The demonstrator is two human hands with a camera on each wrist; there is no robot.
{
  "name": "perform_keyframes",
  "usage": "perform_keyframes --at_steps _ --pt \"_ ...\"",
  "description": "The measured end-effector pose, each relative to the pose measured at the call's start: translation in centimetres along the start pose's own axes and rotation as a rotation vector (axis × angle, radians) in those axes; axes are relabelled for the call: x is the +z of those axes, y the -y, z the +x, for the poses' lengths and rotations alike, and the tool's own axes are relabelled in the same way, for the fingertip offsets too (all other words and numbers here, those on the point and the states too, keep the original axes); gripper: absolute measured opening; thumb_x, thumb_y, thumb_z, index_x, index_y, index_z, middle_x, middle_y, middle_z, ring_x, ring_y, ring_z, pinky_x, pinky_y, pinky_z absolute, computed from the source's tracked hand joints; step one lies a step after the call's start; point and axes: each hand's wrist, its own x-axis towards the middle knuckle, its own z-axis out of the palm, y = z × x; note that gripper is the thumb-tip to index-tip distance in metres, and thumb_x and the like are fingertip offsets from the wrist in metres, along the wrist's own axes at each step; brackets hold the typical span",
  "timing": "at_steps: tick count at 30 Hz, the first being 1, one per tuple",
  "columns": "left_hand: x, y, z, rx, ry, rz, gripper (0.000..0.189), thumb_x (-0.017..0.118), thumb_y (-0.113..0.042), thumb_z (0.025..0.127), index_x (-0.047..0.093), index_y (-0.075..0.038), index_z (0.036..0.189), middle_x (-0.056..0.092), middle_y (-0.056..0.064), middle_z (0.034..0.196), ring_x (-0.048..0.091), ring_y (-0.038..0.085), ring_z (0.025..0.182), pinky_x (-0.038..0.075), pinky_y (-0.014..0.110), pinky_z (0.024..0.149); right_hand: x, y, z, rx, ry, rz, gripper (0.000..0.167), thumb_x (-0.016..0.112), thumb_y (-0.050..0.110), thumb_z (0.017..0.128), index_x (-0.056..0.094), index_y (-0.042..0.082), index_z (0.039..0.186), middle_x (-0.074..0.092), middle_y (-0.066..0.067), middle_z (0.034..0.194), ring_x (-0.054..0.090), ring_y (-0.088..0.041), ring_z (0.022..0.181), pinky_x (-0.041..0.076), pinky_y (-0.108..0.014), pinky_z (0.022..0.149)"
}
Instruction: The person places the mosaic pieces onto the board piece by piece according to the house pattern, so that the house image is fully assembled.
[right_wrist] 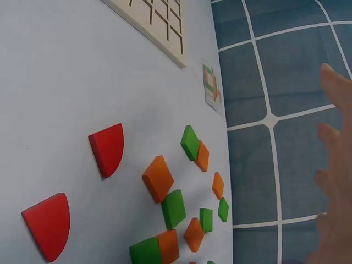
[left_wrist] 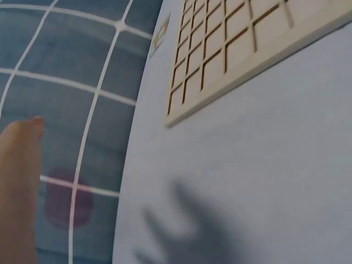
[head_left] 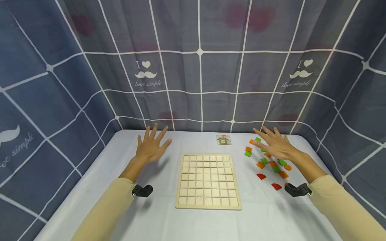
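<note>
My left hand [head_left: 149, 148] is held over the table to the left of a wooden grid board [head_left: 208, 181], its fingers spread and nothing in them. On the other side, my right hand [head_left: 275, 144] hovers with fingers spread above scattered flat pieces and holds none. Among these are green squares [right_wrist: 174, 209], orange squares [right_wrist: 158, 179], an orange disc [head_left: 287, 167] and two red quarter-circles [right_wrist: 107, 149]. The board's square cells hold no pieces. Behind it lies a small pattern card [head_left: 223, 140] printed with a coloured figure on a grid. Some pieces are hidden beneath the right hand.
A white cloth [head_left: 163, 221] covers the table. Dark blue-grey curtains [head_left: 181, 73] with white lines hang behind it and along both sides, close to the table's edges. A black wrist device [head_left: 142, 190] sits at each sleeve cuff.
</note>
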Motion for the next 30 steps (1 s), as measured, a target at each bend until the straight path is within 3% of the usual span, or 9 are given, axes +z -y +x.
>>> perform_keyframes --at_steps 4,8,12,17,23,30 --pt "0.1 -0.5 -1.4 0.123 0.050 -0.083 0.070 0.034 -0.062 0.107 0.022 -0.027 0.167 0.003 0.014 0.172 -0.003 0.042 0.155 0.003 0.075 0.115 0.5 -0.2 0.0 -0.071 0.061 0.110 0.077 0.049 0.058 0.104 0.031 0.013 0.164 0.012 -0.028 0.168 0.002 -0.060 0.148 0.005 -0.084 0.106" --pt "0.5 -0.9 -2.9 0.247 0.131 -0.248 0.068 0.049 -0.048 0.108 0.025 -0.025 0.167 0.006 0.012 0.172 0.001 0.041 0.155 0.011 0.073 0.116 1.3 -0.9 0.3 -0.101 0.098 0.148 0.075 0.054 0.056 0.102 0.038 0.011 0.161 0.022 -0.026 0.166 0.018 -0.054 0.149 0.013 -0.081 0.109" --pt "1.5 -1.2 -4.4 0.293 0.234 -0.424 0.075 0.063 -0.038 0.104 0.023 -0.027 0.167 0.006 0.007 0.172 0.004 0.034 0.156 0.013 0.067 0.119 2.3 -1.5 0.9 -0.125 0.108 0.173 0.067 0.063 0.048 0.100 0.050 0.011 0.154 0.040 -0.022 0.159 0.035 -0.049 0.143 0.026 -0.077 0.108" --pt "3.2 -1.4 -6.2 0.313 0.312 -0.560 0.088 0.077 -0.030 0.095 0.025 -0.022 0.166 0.018 0.009 0.171 0.017 0.032 0.155 0.017 0.059 0.121 3.3 -1.9 1.8 -0.109 0.147 0.199 0.049 0.069 0.034 0.100 0.063 0.012 0.144 0.058 -0.018 0.144 0.053 -0.041 0.127 0.043 -0.066 0.101" --pt "5.5 -0.6 -8.0 0.317 0.407 -0.579 0.101 0.085 -0.039 0.087 0.025 -0.017 0.166 0.024 0.010 0.169 0.020 0.033 0.154 0.018 0.055 0.122 3.9 -2.0 2.8 -0.123 0.160 0.249 0.040 0.068 0.019 0.100 0.067 0.005 0.138 0.066 -0.017 0.132 0.061 -0.036 0.117 0.051 -0.054 0.093" --pt "6.5 -0.1 -8.5 0.345 0.419 -0.536 0.102 0.086 -0.046 0.083 0.035 -0.006 0.161 0.026 0.008 0.168 0.019 0.032 0.154 0.019 0.054 0.122 5.9 -2.5 4.5 -0.138 0.079 0.187 0.030 0.074 0.007 0.095 0.074 0.000 0.124 0.071 -0.017 0.123 0.065 -0.033 0.109 0.052 -0.053 0.094"
